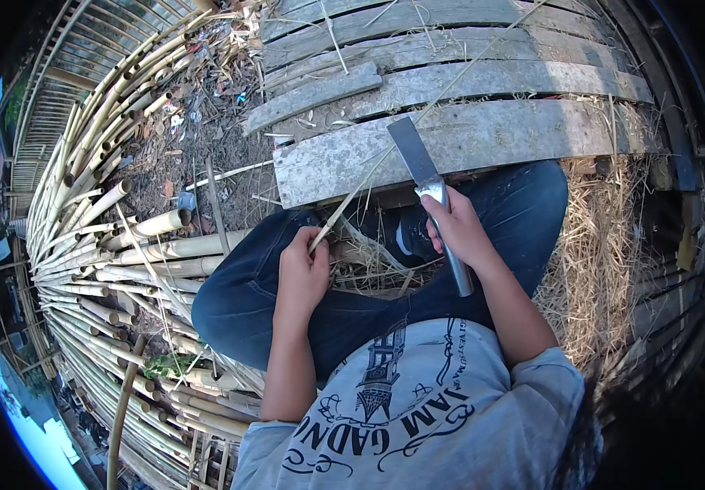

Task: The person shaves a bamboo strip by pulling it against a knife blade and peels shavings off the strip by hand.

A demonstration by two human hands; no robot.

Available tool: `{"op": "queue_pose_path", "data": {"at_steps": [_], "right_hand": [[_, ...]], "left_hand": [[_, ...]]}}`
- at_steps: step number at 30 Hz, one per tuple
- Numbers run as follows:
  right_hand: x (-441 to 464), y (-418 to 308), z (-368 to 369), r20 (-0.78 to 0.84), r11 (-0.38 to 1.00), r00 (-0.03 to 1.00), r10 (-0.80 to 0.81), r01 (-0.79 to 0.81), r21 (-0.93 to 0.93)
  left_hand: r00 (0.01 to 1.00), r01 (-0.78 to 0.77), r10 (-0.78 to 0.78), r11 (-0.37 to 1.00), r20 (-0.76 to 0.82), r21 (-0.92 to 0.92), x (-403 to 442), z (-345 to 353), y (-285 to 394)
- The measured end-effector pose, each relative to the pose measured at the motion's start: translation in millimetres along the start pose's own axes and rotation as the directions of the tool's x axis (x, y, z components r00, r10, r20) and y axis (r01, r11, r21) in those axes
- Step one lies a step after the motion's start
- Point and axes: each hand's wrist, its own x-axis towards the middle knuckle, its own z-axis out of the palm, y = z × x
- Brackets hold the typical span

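Well, in both hands (302,268) (455,224): thin strip (334,221) (left), broad metal blade (414,153) (right).

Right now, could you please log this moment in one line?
left hand: holding thin strip | right hand: gripping knife | thin strip: extends over wooden planks

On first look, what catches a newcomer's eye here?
The broad-bladed knife, held in the right hand, just right of centre. Then the thin strip in the left hand, slanting up toward the wooden planks, and the bamboo poles fanning out along the picture's left side.
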Motion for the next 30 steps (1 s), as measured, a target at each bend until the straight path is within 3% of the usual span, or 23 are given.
{"op": "queue_pose_path", "data": {"at_steps": [1,3,4,6,9,11,13,15,17,19,21,23,24,25,27,30], "right_hand": [[1,-4,-2,-0.029,0.998,0.998,-0.061,0.061,0.012],[3,-13,-4,-0.061,0.998,0.996,-0.065,0.066,0.022],[5,-15,-6,-0.057,0.998,0.996,-0.066,0.066,-0.011],[4,-15,-1,-0.029,0.979,0.987,-0.158,0.152,-0.138],[-18,-17,12,0.142,0.989,0.988,0.053,-0.032,-0.147],[-18,-23,3,0.114,0.976,0.993,0.033,-0.008,-0.216],[-6,-20,-9,0.166,0.985,0.986,-0.004,0.032,-0.171],[-14,-9,12,0.083,0.997,0.996,-0.015,0.021,-0.068],[-18,-14,6,0.140,0.997,0.988,0.065,-0.058,-0.053],[-10,-22,-18,0.258,0.981,0.960,0.112,-0.066,-0.183],[-6,-24,-16,0.265,0.979,0.953,0.150,-0.107,-0.172],[-3,-24,-12,0.283,0.968,0.927,0.245,-0.251,-0.014],[-3,-20,-15,0.454,0.911,0.857,0.242,-0.362,0.196],[-5,-15,-13,0.496,0.913,0.842,0.214,-0.353,0.205],[-5,-10,-3,0.355,0.958,0.920,0.167,-0.237,0.164],[-2,-9,2,0.043,0.927,0.997,0.066,-0.077,0.366]], "left_hand": [[1.000,-0.004,0.004,1.000,-0.004,0.006,-1,-2,0],[0.991,-0.079,0.107,0.951,0.080,-0.297,-2,-4,0],[0.991,-0.082,0.110,0.952,0.078,-0.296,-1,-3,3],[0.949,-0.313,0.312,0.949,-0.039,-0.045,-2,1,9],[0.937,-0.344,0.346,0.938,-0.053,0.033,-3,13,-3],[0.933,-0.354,0.357,0.934,-0.052,0.055,-4,16,-4],[0.923,-0.366,0.369,0.929,-0.106,0.051,-4,18,10],[0.920,-0.369,0.377,0.925,-0.105,0.087,2,19,2],[0.913,-0.384,0.397,0.915,-0.096,0.125,2,19,-2],[0.878,-0.450,0.463,0.885,-0.123,0.118,-3,23,-1],[0.913,-0.382,0.395,0.916,-0.103,0.122,-2,23,1],[0.939,-0.334,0.336,0.942,-0.074,0.031,2,21,2],[0.939,-0.335,0.336,0.942,-0.077,0.027,1,22,3],[0.942,-0.327,0.326,0.945,-0.085,0.002,1,22,4],[0.945,-0.315,0.311,0.949,-0.102,-0.021,0,22,3],[0.973,-0.215,0.200,0.967,-0.113,-0.139,-1,21,-2]]}}
